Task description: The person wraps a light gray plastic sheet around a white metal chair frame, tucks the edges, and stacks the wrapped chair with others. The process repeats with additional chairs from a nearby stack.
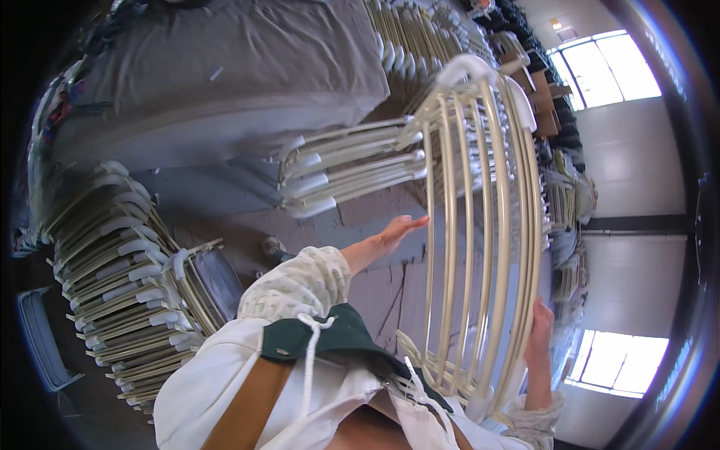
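Note:
In front of my body stands a close-packed stack of cream metal tube frames point(489, 225), their long tubes bowed by the lens. White plastic pieces point(466, 69) cap the far end. On the stack's left side my left hand point(401, 231) reaches out with its fingers stretched, the tips at the leftmost tube. My right hand point(538, 334) lies upright along the outermost tube on the right, looking fairly flat, nothing separate in it; some of its fingers are hidden. More tube frames with white end pieces point(322, 180) lie sideways just beyond my left hand.
To the left is a long row of similar frames point(135, 285). A grey cloth-covered pile point(247, 82) fills the far left, and further frames point(420, 37) stand at the back. Cardboard boxes point(544, 101) are at the far right, near the windowed wall point(630, 165).

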`<control>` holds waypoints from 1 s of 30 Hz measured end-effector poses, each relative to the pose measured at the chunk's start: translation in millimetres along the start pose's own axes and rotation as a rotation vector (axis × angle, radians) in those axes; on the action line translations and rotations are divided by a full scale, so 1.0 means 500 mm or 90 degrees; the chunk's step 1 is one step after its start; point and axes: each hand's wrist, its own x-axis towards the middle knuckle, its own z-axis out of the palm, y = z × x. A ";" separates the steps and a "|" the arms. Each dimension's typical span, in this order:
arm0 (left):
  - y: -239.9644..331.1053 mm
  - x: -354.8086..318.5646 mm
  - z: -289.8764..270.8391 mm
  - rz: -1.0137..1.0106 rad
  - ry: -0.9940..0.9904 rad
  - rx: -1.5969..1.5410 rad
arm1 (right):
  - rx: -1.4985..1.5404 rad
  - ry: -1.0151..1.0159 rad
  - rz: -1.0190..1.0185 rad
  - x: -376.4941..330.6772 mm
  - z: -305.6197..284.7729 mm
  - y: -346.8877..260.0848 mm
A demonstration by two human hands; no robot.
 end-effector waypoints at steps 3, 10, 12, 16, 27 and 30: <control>0.125 -0.066 0.012 0.057 -0.114 -0.323 | -0.075 -0.104 -0.058 -0.008 0.044 -0.080; 0.333 -0.178 -0.128 0.242 0.283 -0.546 | -0.472 -0.301 -0.431 0.295 0.256 -0.348; 0.400 -0.200 -0.163 0.277 0.388 -0.607 | -0.474 -0.324 -0.470 0.440 0.364 -0.443; 0.553 -0.175 -0.306 0.360 0.568 -0.642 | -0.371 -0.730 -0.482 0.675 0.664 -0.586; 0.820 -0.159 -0.741 0.348 0.877 -0.646 | -0.563 -0.766 -0.345 0.853 1.343 -0.721; 0.865 -0.138 -0.809 0.308 0.884 -0.652 | -0.592 -0.782 -0.383 0.919 1.478 -0.733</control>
